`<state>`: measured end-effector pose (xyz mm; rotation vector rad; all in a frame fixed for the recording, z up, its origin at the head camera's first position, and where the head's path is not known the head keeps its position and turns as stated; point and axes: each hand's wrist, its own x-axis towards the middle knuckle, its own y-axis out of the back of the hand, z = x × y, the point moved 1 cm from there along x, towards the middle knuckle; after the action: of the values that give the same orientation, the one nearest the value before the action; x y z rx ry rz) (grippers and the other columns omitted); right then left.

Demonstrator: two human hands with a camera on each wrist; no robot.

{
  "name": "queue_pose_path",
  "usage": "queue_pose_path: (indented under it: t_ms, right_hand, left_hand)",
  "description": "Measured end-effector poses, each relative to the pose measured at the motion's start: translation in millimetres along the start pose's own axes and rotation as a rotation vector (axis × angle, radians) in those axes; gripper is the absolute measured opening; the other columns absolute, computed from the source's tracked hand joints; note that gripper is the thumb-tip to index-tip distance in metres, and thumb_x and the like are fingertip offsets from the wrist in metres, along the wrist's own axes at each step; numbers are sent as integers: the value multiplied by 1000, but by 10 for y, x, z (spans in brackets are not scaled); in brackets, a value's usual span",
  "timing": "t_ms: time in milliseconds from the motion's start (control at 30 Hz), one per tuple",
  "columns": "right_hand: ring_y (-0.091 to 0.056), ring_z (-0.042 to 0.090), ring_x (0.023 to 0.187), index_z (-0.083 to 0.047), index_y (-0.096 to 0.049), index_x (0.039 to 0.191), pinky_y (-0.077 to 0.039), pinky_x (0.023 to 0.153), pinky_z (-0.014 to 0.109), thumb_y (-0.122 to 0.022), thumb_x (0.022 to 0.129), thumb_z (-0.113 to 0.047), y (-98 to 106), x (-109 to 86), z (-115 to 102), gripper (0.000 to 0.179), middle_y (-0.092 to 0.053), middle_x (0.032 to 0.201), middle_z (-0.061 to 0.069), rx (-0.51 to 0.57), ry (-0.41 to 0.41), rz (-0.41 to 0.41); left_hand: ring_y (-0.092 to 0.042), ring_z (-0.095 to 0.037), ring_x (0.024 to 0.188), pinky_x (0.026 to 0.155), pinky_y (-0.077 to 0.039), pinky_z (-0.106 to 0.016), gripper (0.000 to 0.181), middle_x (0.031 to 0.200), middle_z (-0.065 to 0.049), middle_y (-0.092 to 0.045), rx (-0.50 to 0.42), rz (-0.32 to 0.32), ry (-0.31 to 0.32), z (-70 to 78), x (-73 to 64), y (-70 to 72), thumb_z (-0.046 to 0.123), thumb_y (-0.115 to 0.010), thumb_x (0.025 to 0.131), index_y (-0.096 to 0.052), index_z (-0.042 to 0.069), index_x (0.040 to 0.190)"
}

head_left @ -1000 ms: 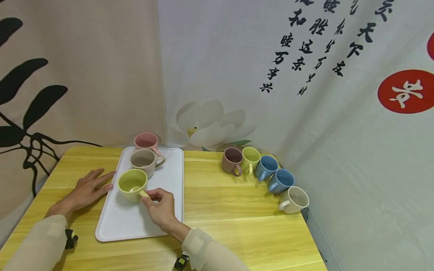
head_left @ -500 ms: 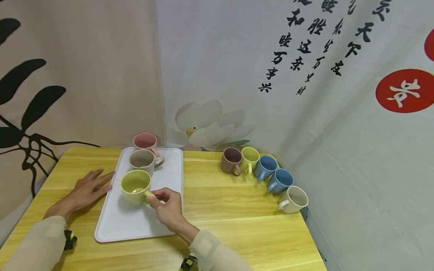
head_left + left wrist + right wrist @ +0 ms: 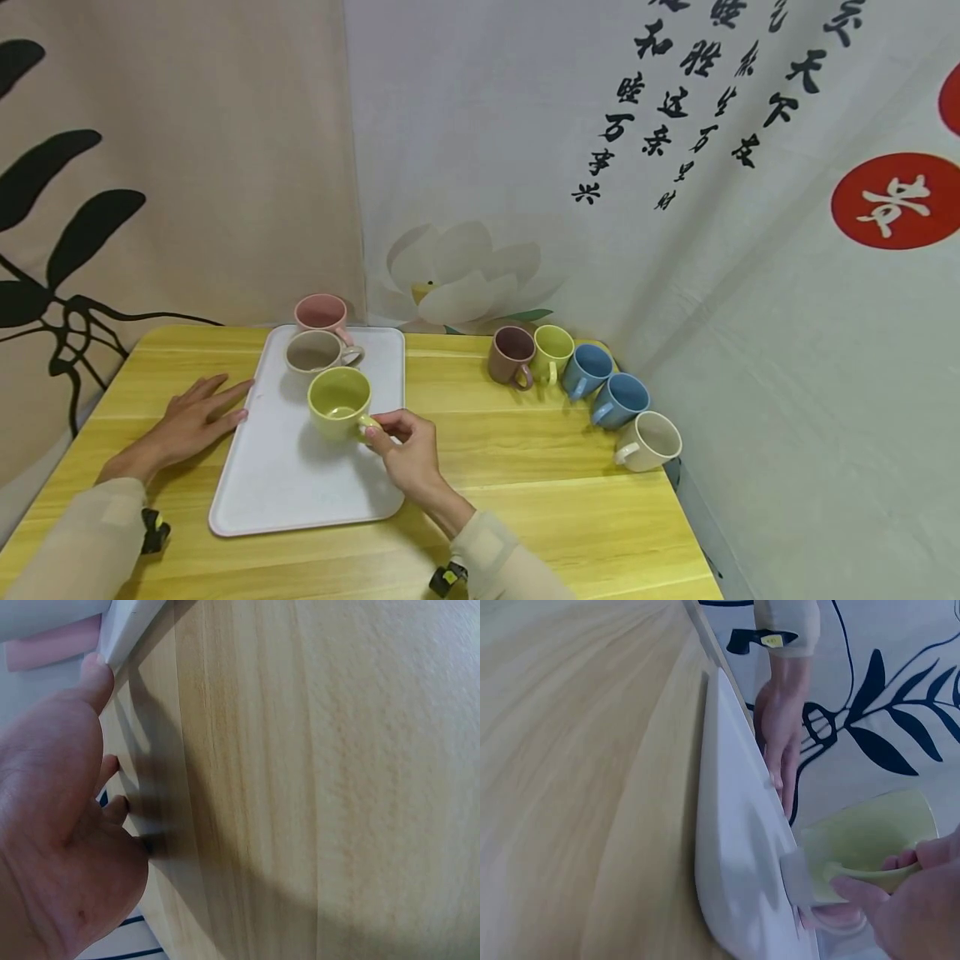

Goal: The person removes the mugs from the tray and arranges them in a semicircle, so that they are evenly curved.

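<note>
The right hand (image 3: pixel 408 454) pinches the handle of the yellow-green ceramic cup (image 3: pixel 339 403), which is over the right part of the white rectangular plastic tray (image 3: pixel 300 492), near the beige cup (image 3: pixel 313 353). The left hand (image 3: pixel 191 419) lies flat with straight fingers on the wooden counter (image 3: pixel 525 500), touching the tray's left edge and holding nothing.

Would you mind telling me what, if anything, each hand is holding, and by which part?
The right hand pinches the green cup by its handle, above the white tray. The left hand holds nothing; it rests flat on the table beside the tray's edge.
</note>
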<state>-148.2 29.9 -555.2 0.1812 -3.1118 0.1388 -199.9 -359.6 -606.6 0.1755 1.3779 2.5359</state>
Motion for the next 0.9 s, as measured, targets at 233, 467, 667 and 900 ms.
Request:
queue_pose_path:
  t_ms: [233, 467, 667, 900]
  right_hand:
    - [-79, 10, 94, 11, -77, 116, -72, 90, 35, -79, 100, 6, 268, 39, -6, 17, -79, 116, 34, 15, 6, 4]
    - [-81, 18, 99, 13, -76, 119, -72, 93, 40, -79, 102, 3, 542, 72, -7, 20, -78, 119, 38, 12, 39, 12]
    - [-82, 33, 108, 18, -71, 122, -71, 97, 43, -77, 102, 7, 765, 88, -4, 24, -70, 127, 48, 30, 57, 26]
    - [-83, 38, 103, 17, -72, 122, -72, 93, 42, -77, 101, 8, 987, 116, 24, 24, -69, 123, 50, 13, 65, 76]
  left_hand:
    - [-15, -74, 161, 119, -9, -97, 68, 174, -49, -22, -17, -11, 13, -1, -4, 0, 42, -58, 118, -39, 9, 174]
    - [-15, -77, 160, 118, -9, -97, 68, 174, -50, -22, -18, -11, 12, -5, 0, -4, 43, -58, 119, -39, 9, 174]
    - [-17, -78, 159, 118, -12, -97, 67, 173, -50, -24, -2, -1, 3, -9, -12, -7, 41, -59, 118, -40, 9, 174]
    - [-19, -78, 158, 117, -14, -96, 67, 172, -50, -26, 4, 13, -3, -7, -14, -12, 40, -61, 118, -40, 10, 174]
